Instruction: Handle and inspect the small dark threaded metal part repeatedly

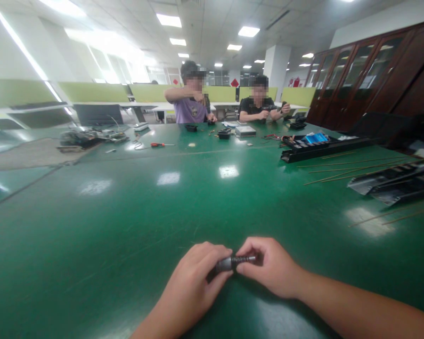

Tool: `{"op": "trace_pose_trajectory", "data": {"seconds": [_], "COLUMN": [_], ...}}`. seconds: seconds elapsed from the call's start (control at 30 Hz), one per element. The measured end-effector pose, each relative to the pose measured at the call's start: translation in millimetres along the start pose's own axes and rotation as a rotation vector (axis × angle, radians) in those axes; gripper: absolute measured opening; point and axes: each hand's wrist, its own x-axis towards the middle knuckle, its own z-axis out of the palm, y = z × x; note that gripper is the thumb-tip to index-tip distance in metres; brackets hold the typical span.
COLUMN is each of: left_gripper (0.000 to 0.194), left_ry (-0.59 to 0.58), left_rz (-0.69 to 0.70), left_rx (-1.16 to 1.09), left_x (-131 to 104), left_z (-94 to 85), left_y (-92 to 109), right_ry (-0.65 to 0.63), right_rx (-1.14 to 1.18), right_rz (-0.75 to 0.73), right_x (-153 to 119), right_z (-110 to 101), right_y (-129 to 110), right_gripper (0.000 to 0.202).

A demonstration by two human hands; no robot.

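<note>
Two bare hands are holding one small dark part [226, 264] at the near edge of the scene, low over the green table [155, 202]. The left hand [189, 282] is curling round its fat grey end, with the thumb and fingers bending in close. The right hand [275, 270] is pinching the thin, ribbed end [243, 260] with bent fingers, and a shiny tip [251, 258] is poking out to the right. So the part is lying right between the hands, touching both, with its ribbed end pointing right

The fat end and the ribbed end are sitting in one line, so they are looking put together. The fingers are hiding some of it, so I am not telling if it is tight, or how much is left to do

Past the hands, on the right, metal channels [392, 186] and thin rods [325, 180] are lying on the table. Farther off, a long black channel [349, 147] is resting on the right, and a red screwdriver [158, 144] is lying to the left. Near the far edge, a black tray [224, 135] is sitting by a pale box [245, 131]. Past them, a person in purple [189, 112] and a person in black [256, 107] are sitting with their hands by small dark things
</note>
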Motion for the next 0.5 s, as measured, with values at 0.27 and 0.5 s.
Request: {"op": "trace_pose_trajectory", "data": {"seconds": [0.27, 0.5], "left_gripper": [0.023, 0.025], "left_ry": [0.027, 0.021], "left_rz": [0.017, 0.015], "left_rx": [0.013, 0.014], "left_x": [1.1, -0.6], "left_z": [-0.8, -1.2], "left_y": [-0.1, -0.4], "right_ry": [0.005, 0.002], "right_rx": [0.008, 0.024], "right_rz": [0.004, 0.013], "right_x": [0.1, 0.1], "right_z": [0.5, 0.2], "right_y": [0.1, 0.9], "right_gripper": [0.009, 0.007]}}
